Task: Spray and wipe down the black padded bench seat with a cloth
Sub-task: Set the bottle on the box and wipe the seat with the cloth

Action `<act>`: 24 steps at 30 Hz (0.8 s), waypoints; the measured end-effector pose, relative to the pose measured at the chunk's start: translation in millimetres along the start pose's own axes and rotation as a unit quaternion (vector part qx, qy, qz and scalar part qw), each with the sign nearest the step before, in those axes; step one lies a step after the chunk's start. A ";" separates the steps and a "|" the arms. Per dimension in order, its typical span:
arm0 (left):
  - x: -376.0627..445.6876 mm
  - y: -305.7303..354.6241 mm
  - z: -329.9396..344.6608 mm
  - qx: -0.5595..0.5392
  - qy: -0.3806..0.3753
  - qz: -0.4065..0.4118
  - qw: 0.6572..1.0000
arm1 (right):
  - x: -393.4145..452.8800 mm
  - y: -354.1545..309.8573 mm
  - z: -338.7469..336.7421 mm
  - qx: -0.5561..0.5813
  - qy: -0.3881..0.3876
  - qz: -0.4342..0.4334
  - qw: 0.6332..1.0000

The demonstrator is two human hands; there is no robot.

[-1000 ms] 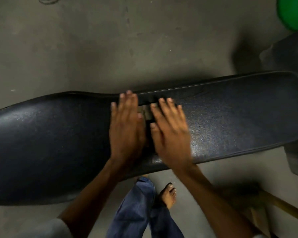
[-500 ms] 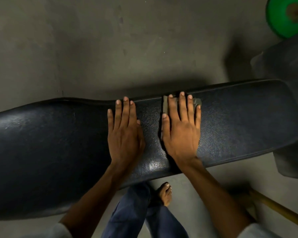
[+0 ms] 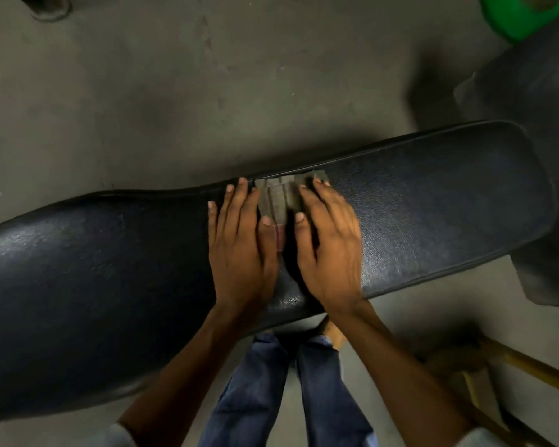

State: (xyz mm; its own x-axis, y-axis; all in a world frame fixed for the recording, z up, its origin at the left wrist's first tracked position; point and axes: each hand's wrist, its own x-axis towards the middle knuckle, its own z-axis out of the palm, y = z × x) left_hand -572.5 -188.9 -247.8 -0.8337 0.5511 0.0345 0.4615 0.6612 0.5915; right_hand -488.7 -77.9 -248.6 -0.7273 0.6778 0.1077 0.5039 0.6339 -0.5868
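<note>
One black padded bench seat (image 3: 433, 217) runs across the view from lower left to upper right, its textured cover catching faint shine. Two bare hands lie flat on it near the middle, side by side. The left hand (image 3: 239, 250) presses palm down with fingers stretched toward the far edge and held close together, its grip not closed on anything; its thumb side meets the near edge of the cloth. The right hand (image 3: 331, 250) lies palm down too, fingers extended and slightly fanned, resting over the right part of the cloth without pinching it. One cloth (image 3: 279, 196), grey-green and folded into ridges, sits on the seat between and under the two hands, reaching the seat's far edge. A small reddish patch shows on its near end between the thumbs. Below the seat, two legs in blue jeans (image 3: 304, 391) stand on the grey concrete floor (image 3: 207, 91). One green round object (image 3: 517, 14) is at the top right corner.
</note>
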 end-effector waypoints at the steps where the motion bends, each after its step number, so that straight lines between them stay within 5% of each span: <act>1: -2.4 10.7 4.3 -0.012 0.004 0.021 1.000 | -3.3 6.7 -7.8 0.010 0.020 0.015 1.000; 6: -16.8 65.4 34.8 -0.065 0.011 0.098 0.993 | -21.0 49.9 -55.7 0.019 0.087 0.091 0.992; 12: -43.5 134.6 70.1 -0.093 -0.070 0.179 0.977 | -59.6 110.1 -113.0 0.017 0.183 0.176 0.967; 24: -138.1 241.0 134.0 -0.145 -0.252 0.291 0.911 | -183.0 185.9 -211.5 0.018 0.367 0.351 0.861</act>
State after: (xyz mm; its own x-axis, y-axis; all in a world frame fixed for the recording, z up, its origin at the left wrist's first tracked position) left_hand -305.6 -37.4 -217.8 -0.1938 0.9779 0.0791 0.6210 0.0599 0.7815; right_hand -163.4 -5.4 -207.6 0.2483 0.9503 0.1877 0.6749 -0.0307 -0.7373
